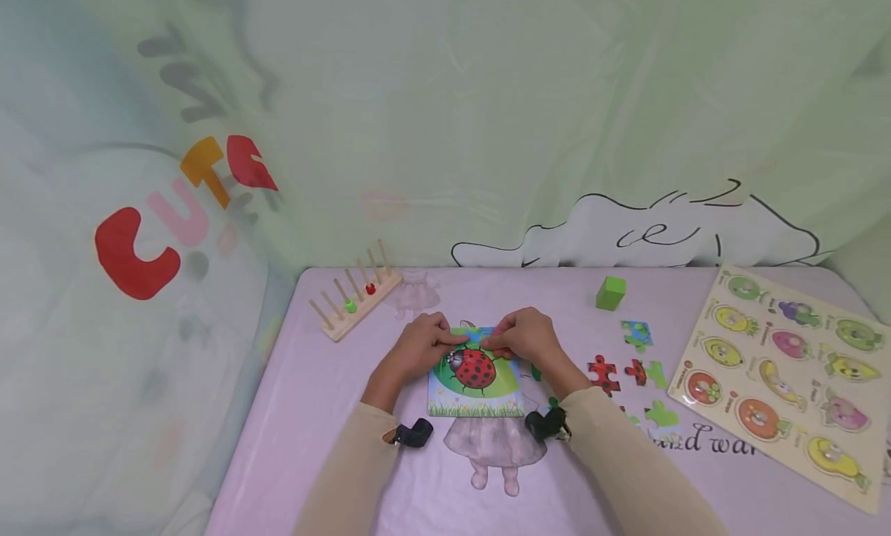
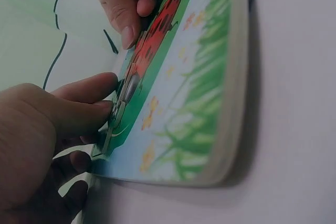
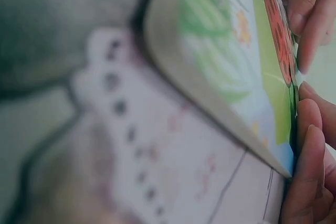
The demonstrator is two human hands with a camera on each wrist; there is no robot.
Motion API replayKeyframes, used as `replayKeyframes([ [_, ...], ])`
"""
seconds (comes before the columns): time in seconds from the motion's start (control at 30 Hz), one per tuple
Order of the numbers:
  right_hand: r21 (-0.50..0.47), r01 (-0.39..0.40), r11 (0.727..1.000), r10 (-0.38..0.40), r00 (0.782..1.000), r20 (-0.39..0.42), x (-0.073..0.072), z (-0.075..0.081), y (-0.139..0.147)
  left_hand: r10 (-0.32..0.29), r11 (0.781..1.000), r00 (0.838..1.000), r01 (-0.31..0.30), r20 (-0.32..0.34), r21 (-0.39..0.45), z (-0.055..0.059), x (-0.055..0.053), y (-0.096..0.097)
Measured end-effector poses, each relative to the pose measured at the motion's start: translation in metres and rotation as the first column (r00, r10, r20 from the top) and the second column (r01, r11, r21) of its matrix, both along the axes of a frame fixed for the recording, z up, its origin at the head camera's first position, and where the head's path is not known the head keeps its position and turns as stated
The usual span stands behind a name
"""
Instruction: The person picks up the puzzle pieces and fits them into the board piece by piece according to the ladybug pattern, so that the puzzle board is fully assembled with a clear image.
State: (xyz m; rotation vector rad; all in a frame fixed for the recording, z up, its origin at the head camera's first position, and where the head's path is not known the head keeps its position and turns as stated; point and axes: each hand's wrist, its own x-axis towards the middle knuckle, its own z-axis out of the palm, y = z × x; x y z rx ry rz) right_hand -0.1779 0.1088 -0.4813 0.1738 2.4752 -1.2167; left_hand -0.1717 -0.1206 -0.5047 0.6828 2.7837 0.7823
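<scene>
Looks like piece-fitting on the ladybug puzzle (image 1: 476,371), middle of the worktop (image 1: 299,389); left hand (image 1: 421,343) and right hand (image 1: 529,339) are close but apart, fingers curled, both pinching its far edge; loose pieces (image 1: 603,377) lie right; I'd guess the next move calls for pressing that edge flat

Over at the cloth's (image 1: 292,412) far left corner stands a wooden peg rack (image 1: 366,308), a green bead (image 1: 350,306) on one peg, a red bead (image 1: 370,288) on another! Across to the right, a green block (image 1: 611,294) stands upright, and beyond it lies the big fruit board (image 1: 754,350), set at a slant. Behind, a pale green curtain (image 1: 390,95); leftward, a bold red C (image 1: 114,250)!
</scene>
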Motion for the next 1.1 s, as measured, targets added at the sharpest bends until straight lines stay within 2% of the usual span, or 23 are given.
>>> replayKeyframes([
  [0.23,-0.016,0.012,1.0,-0.011,0.999,0.035,-0.0018,-0.0015,0.0005,0.009,1.0,1.0,-0.009,0.013,0.03,0.002,0.002,0.0013],
  [0.53,0.0,0.007,1.0,-0.007,0.999,0.038,-0.0036,-0.0015,0.0004,-0.003,0.998,0.998,-0.001,-0.059,-0.055,-0.0012,0.0016,0.0057],
  [0.7,0.0,0.004,1.0,-0.004,0.999,0.043,-0.0043,0.0006,-0.0005,0.017,0.997,0.999,-0.021,-0.047,-0.073,-0.002,0.0014,0.0065],
  [1.1,0.012,-0.003,1.0,0.003,0.999,0.045,-0.0039,0.0002,0.0025,0.024,0.996,0.999,-0.027,-0.036,-0.082,0.0013,0.0014,0.0095],
])
